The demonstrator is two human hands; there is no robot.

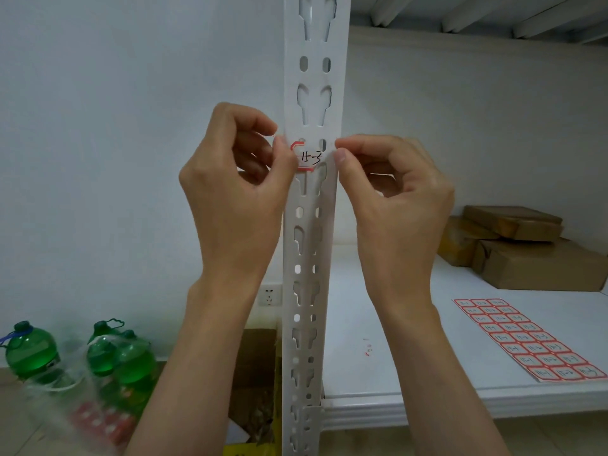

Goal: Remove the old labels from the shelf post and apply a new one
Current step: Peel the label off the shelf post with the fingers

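- One label sits on the white post, between two hands.
- Left hand pinches its left edge.
- Right hand pinches its right edge.
- One label sheet, three boxes lie past the right fingers.

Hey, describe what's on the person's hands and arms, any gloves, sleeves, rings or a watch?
Nothing is worn. The left hand and right hand are bare, with no gloves and no rings visible. Both forearms are uncovered down to the frame's bottom edge, with no sleeves, watch or wristband. The nails visible are short and unpainted.
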